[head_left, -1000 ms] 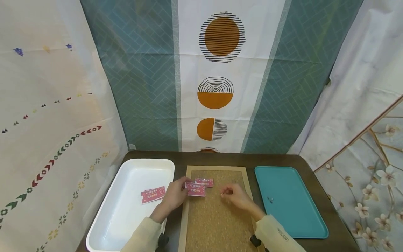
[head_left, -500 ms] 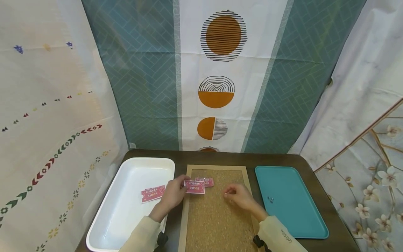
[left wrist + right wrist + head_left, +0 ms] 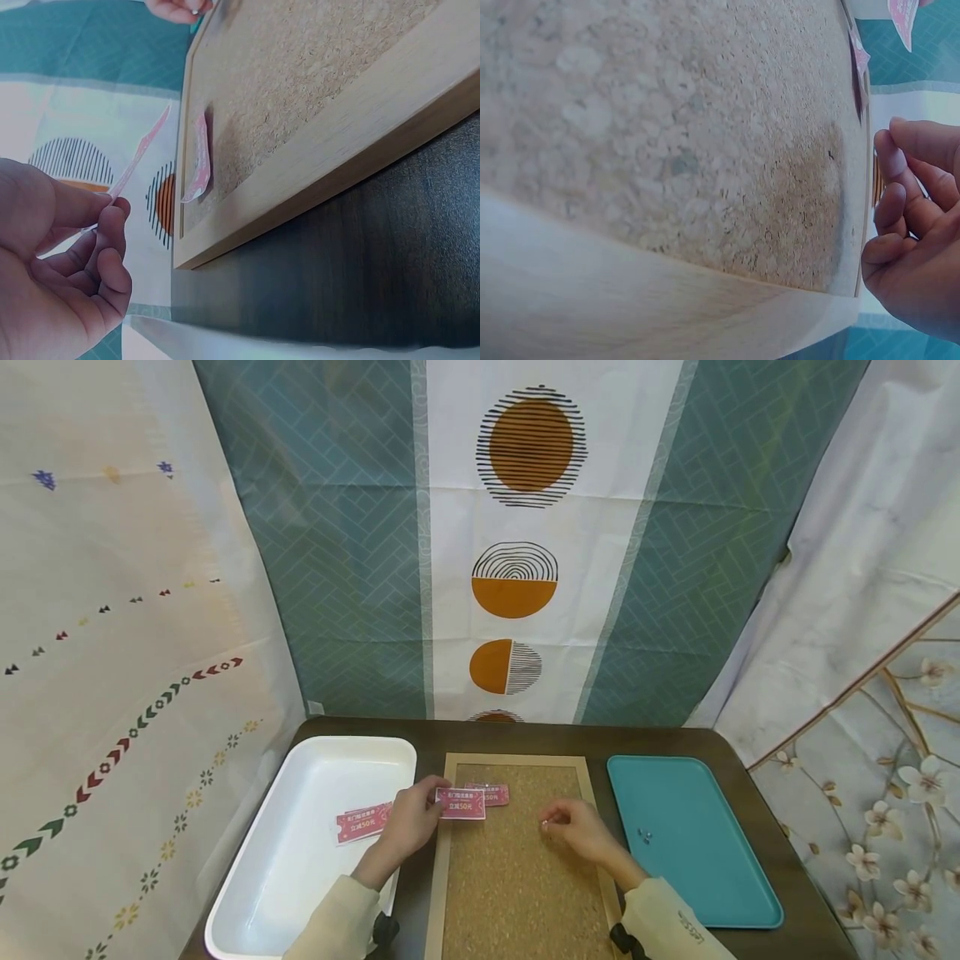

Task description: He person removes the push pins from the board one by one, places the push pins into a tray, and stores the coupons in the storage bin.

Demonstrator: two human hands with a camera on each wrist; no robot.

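My left hand pinches a pink printed coupon by its left edge. In the left wrist view that coupon is seen nearly edge-on, raised off the cork board. Behind it in the head view, another pink coupon lies near the top of the cork board, partly covered by the held one. Over the board's right part, my right hand has thumb and index finger pinched together. A tiny shiny thumbtack shows at those fingertips in the left wrist view.
Left of the board stands a white tray with more pink coupons inside. A teal tray at the right holds several small metal tacks. All rest on a dark wooden table, with patterned cloths hanging behind and beside it.
My left hand has shifted slightly up and left with the coupon, uncovering a little more of the one behind. My right hand has moved a little to the right, still pinching.
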